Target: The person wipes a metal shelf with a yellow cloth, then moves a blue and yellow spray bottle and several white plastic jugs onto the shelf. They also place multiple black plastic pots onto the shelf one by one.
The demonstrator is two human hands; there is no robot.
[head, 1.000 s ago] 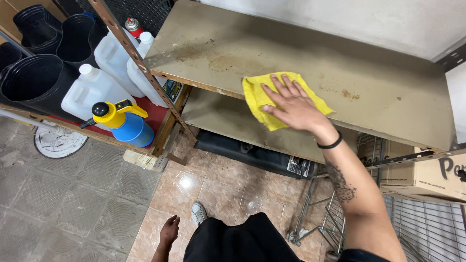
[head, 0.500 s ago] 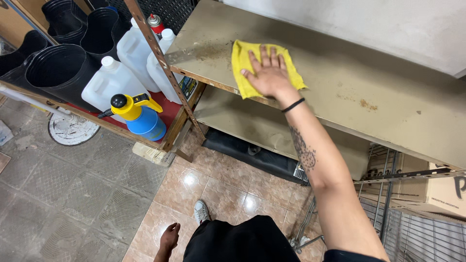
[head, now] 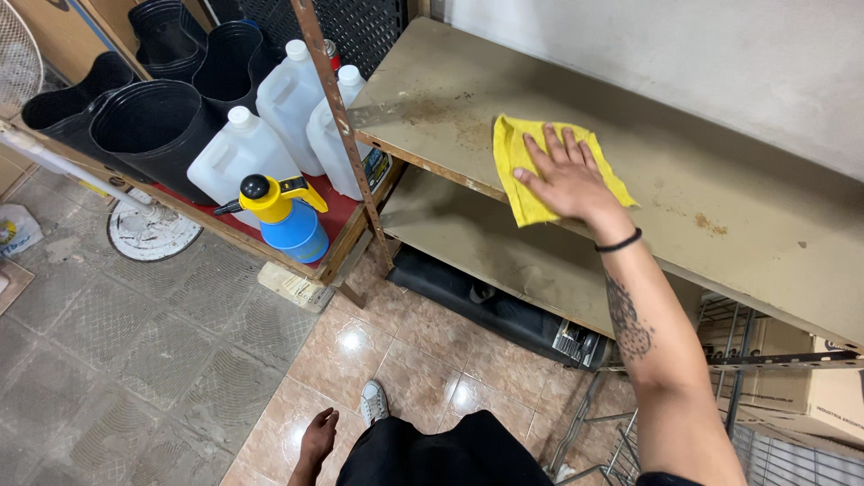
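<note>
Fingers (head: 560, 144) of the right hand (head: 565, 180) lie spread flat, pressing on a yellow square cleaning cloth (head: 531, 171) on the dusty beige metal shelf (head: 720, 180). Left of the cloth, beyond the shelf's rusty upright, stand white plastic jugs (head: 243, 148) and a blue spray bottle with yellow pump top (head: 286, 216). Far below the cloth, the left hand (head: 317, 436) hangs loose and empty, fingers lightly curled.

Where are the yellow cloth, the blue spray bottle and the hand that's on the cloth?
yellow cloth (head: 519, 193): head view, on its lower left part, clear of the hand.
blue spray bottle (head: 297, 234): head view, on its blue body.
right hand (head: 565, 178): head view, on the back of the hand.
</note>
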